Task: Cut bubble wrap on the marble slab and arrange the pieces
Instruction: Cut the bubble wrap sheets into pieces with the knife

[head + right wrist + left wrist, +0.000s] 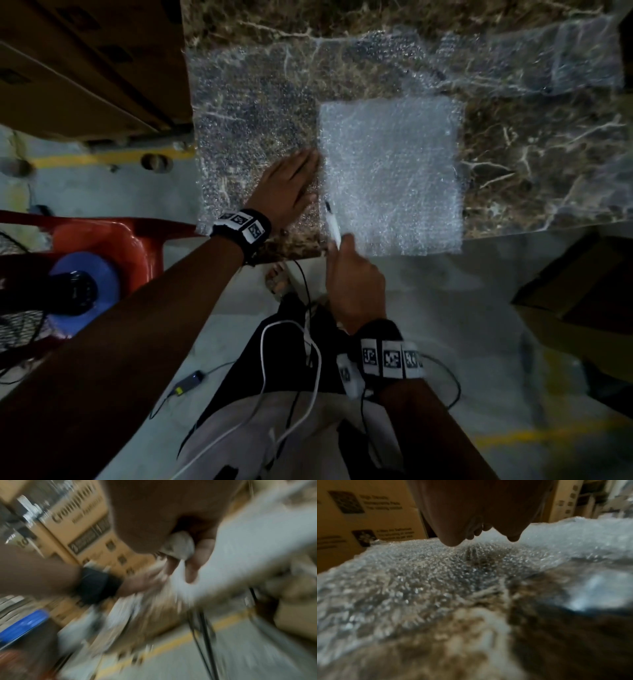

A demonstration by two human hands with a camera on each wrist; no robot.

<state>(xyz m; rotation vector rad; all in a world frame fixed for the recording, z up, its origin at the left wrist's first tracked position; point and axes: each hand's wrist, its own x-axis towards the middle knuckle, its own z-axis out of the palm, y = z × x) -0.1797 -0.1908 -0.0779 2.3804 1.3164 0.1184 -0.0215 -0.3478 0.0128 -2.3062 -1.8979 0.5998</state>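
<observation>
A brown marble slab [534, 161] carries a long clear bubble wrap sheet [246, 113] that runs along its far side and down its left part. A whiter square of bubble wrap [390, 171] lies at the near edge, right of the sheet. My left hand [298, 181] presses flat on the sheet beside the square's left edge; in the left wrist view its fingertips [452, 542] touch the bubble wrap [419, 568]. My right hand [346, 253] grips a white cutter [332, 222] whose dark tip points at the seam between sheet and square. The blurred right wrist view shows my right hand's fingers [192, 566] curled round the white handle [180, 545].
Cardboard boxes [78, 68] stand left of the slab. A red chair [137, 240] holds a blue and black object [78, 291]. Another cardboard box [582, 301] sits on the floor at right. Cables [308, 359] hang in front of my legs.
</observation>
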